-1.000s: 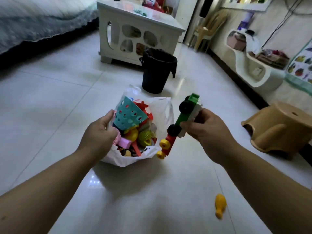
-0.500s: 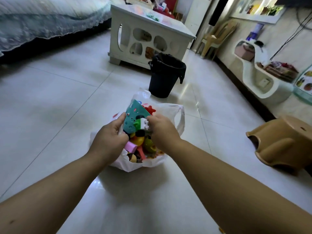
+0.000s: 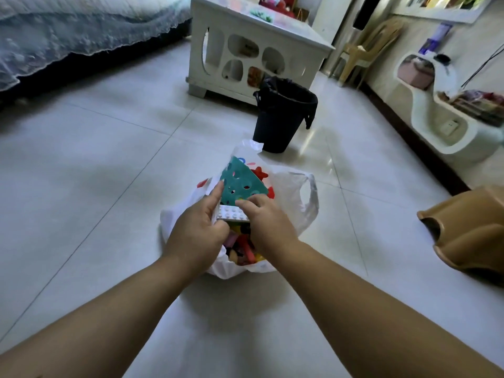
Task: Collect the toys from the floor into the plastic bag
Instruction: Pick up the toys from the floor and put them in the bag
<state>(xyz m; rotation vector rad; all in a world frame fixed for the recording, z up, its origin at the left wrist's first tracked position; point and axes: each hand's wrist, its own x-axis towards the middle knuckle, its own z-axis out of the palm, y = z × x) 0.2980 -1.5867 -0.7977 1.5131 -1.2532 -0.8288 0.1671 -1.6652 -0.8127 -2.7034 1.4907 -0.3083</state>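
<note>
Over the plastic bag (image 3: 294, 203) on the floor, both forearms reach forward and meet. The left hand (image 3: 196, 236) grips the bag's near rim, fingers curled, thumb stretched up against a teal basket (image 3: 241, 184). The right hand (image 3: 268, 227) curls its fingers round a white studded block (image 3: 231, 214), held at the bag's mouth above the toys (image 3: 244, 251) inside

Home, bedroom-type room: lace-edged bedspread (image 3: 68, 31) along tiled floor's (image 3: 95, 173) far left edge, white cut-out table (image 3: 308, 64), lined black bin (image 3: 281, 124), plastic chair (image 3: 365, 50), wall shelf (image 3: 431, 115), tan stool (image 3: 474, 227).
</note>
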